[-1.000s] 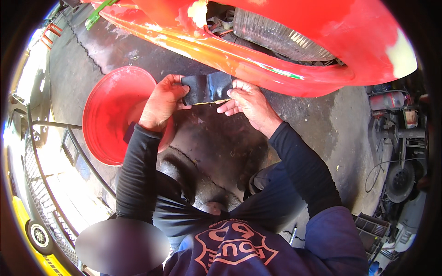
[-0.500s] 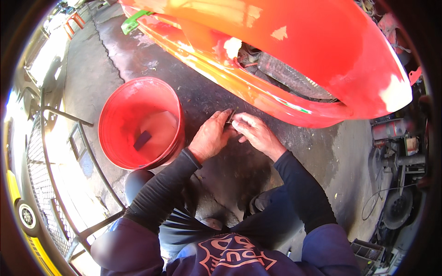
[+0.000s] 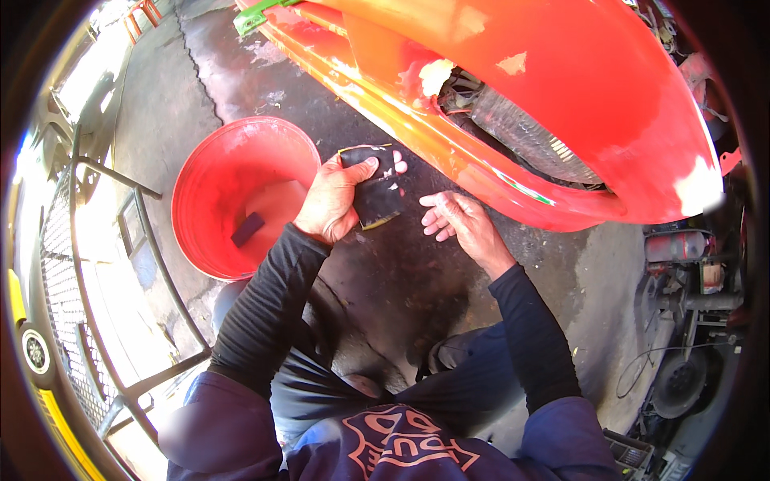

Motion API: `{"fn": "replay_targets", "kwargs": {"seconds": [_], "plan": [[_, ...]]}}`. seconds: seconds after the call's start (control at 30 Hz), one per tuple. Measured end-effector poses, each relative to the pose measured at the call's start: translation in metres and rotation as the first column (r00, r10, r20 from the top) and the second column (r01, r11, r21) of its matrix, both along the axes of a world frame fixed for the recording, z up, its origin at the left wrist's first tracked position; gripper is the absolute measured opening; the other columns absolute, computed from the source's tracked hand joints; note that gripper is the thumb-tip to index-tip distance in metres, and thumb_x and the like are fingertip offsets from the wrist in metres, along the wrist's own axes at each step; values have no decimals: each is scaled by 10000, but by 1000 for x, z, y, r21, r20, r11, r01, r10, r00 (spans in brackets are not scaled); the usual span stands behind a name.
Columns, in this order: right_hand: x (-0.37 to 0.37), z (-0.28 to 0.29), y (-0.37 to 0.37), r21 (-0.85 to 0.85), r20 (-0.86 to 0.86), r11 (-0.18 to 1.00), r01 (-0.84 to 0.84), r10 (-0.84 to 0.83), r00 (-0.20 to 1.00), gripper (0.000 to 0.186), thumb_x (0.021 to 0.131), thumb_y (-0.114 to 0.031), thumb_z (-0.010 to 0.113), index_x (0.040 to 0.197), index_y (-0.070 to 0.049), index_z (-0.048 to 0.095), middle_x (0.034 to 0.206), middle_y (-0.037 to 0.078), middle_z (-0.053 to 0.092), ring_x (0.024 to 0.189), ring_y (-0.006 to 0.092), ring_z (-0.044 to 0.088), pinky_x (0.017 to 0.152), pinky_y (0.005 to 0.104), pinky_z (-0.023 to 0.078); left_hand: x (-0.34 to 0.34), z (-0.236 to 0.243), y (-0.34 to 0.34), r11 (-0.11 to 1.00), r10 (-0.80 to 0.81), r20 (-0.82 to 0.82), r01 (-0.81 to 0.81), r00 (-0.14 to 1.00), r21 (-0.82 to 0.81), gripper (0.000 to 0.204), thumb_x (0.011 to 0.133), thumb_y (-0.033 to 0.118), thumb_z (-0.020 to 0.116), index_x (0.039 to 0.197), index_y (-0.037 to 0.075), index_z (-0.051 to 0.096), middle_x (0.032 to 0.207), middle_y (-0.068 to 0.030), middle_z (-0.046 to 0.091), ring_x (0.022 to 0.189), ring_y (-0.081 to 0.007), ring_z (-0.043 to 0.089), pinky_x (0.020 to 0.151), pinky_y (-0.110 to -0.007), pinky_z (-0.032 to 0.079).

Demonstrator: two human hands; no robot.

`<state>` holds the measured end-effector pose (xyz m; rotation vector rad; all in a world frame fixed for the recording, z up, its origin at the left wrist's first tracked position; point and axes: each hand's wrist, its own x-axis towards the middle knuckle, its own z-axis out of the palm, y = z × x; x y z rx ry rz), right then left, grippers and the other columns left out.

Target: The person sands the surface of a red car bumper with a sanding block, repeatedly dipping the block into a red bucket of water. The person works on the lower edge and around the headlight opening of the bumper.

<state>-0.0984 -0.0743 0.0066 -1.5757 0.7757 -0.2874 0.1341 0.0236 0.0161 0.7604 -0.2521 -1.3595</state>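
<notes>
My left hand [image 3: 329, 202] grips a dark, worn sheet of sandpaper [image 3: 374, 197] with pale edges, thumb on top and fingertips showing past its far side. A few light spots mark the sheet's face. To the right of it, my right hand [image 3: 464, 227] hangs apart from the sheet, fingers loosely spread and holding nothing. A red bucket [image 3: 183, 192] stands just left of my left hand. Inside it are cloudy pinkish liquid and a small dark block [image 3: 248, 229]. Beyond both hands curves a glossy red and orange car body [image 3: 553, 96] with pale bare patches.
An opening in the car body shows a ribbed metal part [image 3: 529, 136]. On the left stands a metal frame with mesh [image 3: 68, 264]. Assorted parts and a dark wheel [image 3: 678, 385] crowd the right side. The floor [image 3: 241, 80] is dark, stained and cracked.
Both hands were close together around the small edge of something; now they are apart. The left hand has moved left with the sandpaper turned flat to view, and the right hand has moved right.
</notes>
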Motion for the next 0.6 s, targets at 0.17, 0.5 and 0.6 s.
{"fn": "replay_targets", "kwargs": {"seconds": [0.17,0.5,0.6], "plan": [[-4,1,-4,-30,-46,1000,3,-5,999,623,1113,-508,397,1272,40,646,975,90,711,879,169,717,755,275,565,-4,1,-2,993,101,-207,-113,973,-45,233,1012,-19,563,1236,-3,504,1174,-209,705,1043,-302,720,897,-483,621],[-11,-2,-7,-64,-106,998,15,-21,994,682,1073,-595,438,1207,32,674,937,74,712,856,141,709,731,266,542,-4,-5,5,999,-28,-17,28,999,-18,283,902,-116,607,1162,-5,593,1075,-95,719,937,-233,716,834,-395,615],[-13,-4,-10,-95,-180,996,3,-20,983,707,1066,-621,424,1201,24,681,937,73,716,859,142,711,728,265,536,-16,-8,8,997,-66,-78,69,995,25,419,869,-140,605,1255,4,529,1088,-105,705,1023,-235,694,920,-371,576]]}}
